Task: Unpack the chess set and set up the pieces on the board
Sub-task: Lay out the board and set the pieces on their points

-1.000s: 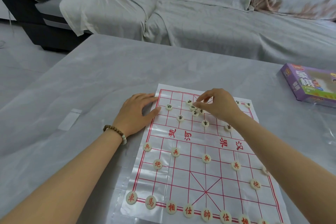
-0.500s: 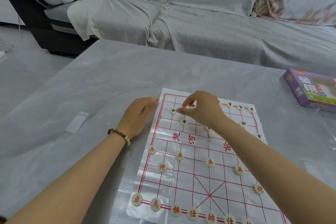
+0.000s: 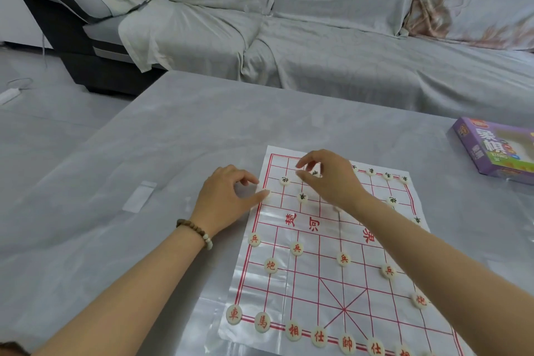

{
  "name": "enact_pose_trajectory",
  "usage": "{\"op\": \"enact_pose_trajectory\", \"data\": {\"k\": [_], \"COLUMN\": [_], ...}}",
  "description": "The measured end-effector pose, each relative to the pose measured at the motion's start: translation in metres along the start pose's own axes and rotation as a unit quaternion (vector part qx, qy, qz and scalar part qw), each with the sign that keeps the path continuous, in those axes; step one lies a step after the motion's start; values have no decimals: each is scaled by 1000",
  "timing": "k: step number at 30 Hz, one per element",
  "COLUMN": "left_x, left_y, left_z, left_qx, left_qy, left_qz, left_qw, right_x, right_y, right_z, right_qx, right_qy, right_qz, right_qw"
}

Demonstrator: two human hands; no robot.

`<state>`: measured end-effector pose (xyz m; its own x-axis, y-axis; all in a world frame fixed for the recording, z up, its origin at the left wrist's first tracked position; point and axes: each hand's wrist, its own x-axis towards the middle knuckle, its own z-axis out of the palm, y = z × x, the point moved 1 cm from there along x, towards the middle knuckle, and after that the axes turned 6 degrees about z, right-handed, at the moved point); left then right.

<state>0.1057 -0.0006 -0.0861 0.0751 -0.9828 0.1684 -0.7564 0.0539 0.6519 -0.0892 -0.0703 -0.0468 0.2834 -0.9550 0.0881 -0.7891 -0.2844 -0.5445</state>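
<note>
We see a wide table (image 3: pixel 173 153) under a grey, glossy cover, with a sofa (image 3: pixel 318 37) draped in a pale sheet behind it and grey floor to the left, where a white power strip (image 3: pixel 8 94) lies. The board (image 3: pixel 318 283), a thin plastic sheet with a red grid, lies flat on the near right part of the table. Red-lettered pieces (image 3: pixel 296 248) stand in rows on its near half and dark-lettered pieces (image 3: pixel 302 197) on its far half. A purple box (image 3: pixel 497 150) sits well apart at the right edge. The left hand (image 3: pixel 222 199), a bead bracelet (image 3: pixel 196 233) at its wrist, curls at the board's left edge, its thumb touching a pale piece (image 3: pixel 268 193); we cannot tell whether it grips it. The right hand (image 3: pixel 332 179) arches over the far rows with thumb and forefinger apart, and whether it holds anything we cannot tell.
</note>
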Motion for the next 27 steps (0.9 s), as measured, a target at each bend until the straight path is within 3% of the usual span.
{"op": "enact_pose_trajectory", "data": {"k": [4, 15, 27], "left_x": [6, 13, 12], "left_y": [10, 14, 16], "left_z": [6, 7, 4], "left_qx": [67, 68, 77], "left_qy": [0, -45, -38], "left_qz": [1, 8, 9], "left_qw": [998, 997, 996], "right_x": [-3, -9, -8], "right_y": [12, 25, 53], "right_z": [-3, -13, -49], "right_qx": [2, 23, 49], "right_qy": [-1, 19, 65], "right_qz": [15, 27, 45], "right_qw": [1000, 999, 996]}}
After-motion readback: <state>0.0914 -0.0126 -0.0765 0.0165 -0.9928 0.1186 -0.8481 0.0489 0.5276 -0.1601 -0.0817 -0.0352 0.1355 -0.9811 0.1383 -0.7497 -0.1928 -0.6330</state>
